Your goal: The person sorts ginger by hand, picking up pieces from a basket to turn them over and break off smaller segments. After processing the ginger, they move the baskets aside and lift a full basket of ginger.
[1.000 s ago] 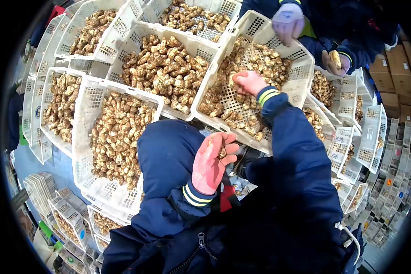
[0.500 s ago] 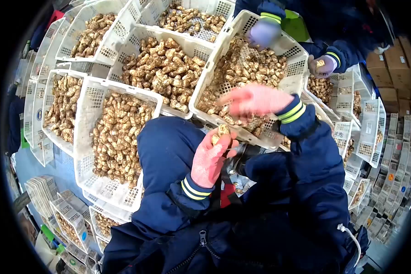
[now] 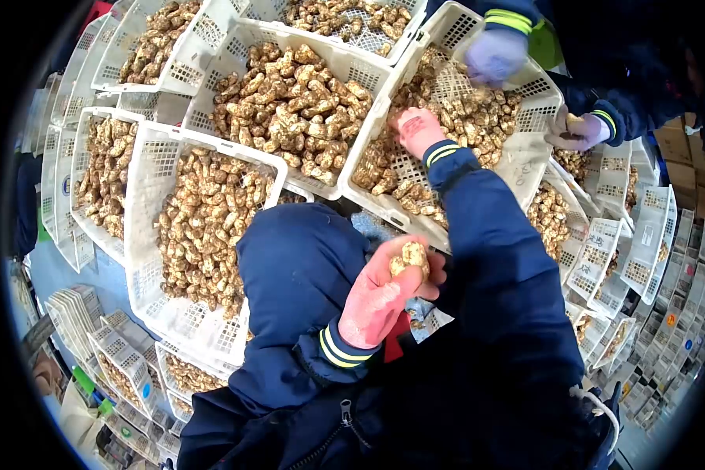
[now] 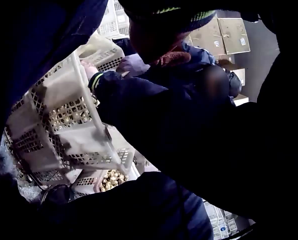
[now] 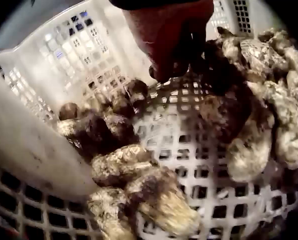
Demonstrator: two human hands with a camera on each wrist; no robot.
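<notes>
My left hand [image 3: 376, 294], in a pink glove, grips stubby pale mushrooms [image 3: 411, 258] with brown patches, above my lap. The thumb lies along them and the fingers curl behind. My right hand [image 3: 417, 129], also gloved in pink, reaches down into a white perforated crate [image 3: 529, 160] part filled with similar mushrooms [image 3: 486, 117]. In the right wrist view the right hand [image 5: 171, 37] points its fingers down at the crate's mesh floor [image 5: 189, 165], between mushrooms on both sides. Its fingertips lie in shadow, and I cannot tell whether they hold a mushroom.
Across the crate, another person's purple-gloved hand [image 3: 495, 56] reaches over the mushrooms; their other hand [image 3: 578, 131] is at the right. Fuller crates of mushrooms [image 3: 294, 110] stand close on my left. Stacked crates [image 3: 646, 243] and cardboard boxes [image 3: 677, 149] lie to the right.
My right hand drew back from the crate toward my left hand, then reached in again. Mushrooms now show plainly in the left hand, which has turned and shifted right. The purple-gloved hands also moved.
</notes>
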